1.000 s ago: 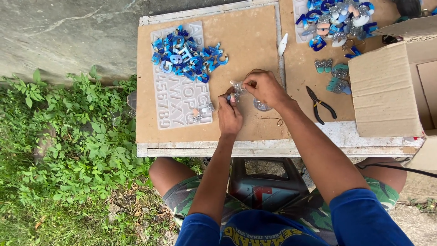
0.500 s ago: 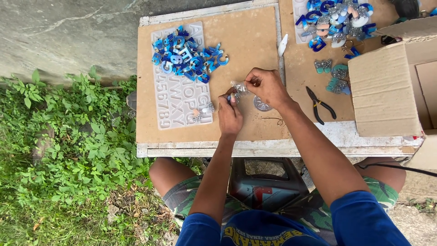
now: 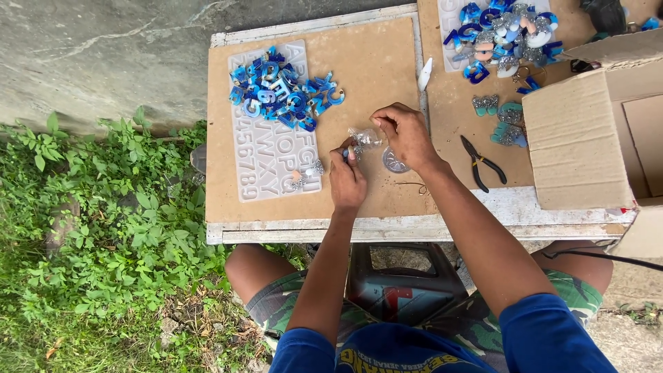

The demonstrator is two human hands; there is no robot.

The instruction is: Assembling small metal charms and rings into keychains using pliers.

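Both grips barely shifted near worktop's front edge: left hand (image 3: pixel 347 181) and right hand (image 3: pixel 406 135) still pinching small clear plastic bag (image 3: pixel 364 139), work unadvanced.

Outdoors, even daylight. A grey concrete slab (image 3: pixel 103 48) spreads at top left. Green leafy weeds (image 3: pixel 103 242) crowd the ground on the left. A white-framed wooden table (image 3: pixel 428 228) carries brown hardboard sheets (image 3: pixel 373 62). Bare gravelly ground (image 3: pixel 632 338) lies at bottom right.

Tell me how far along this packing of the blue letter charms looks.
Done: nothing clearly bagged is visible. In hand: left hand and right hand hold a small clear bag between them. Left: a pile of blue letters sits on the mould sheet, a second pile farther right.
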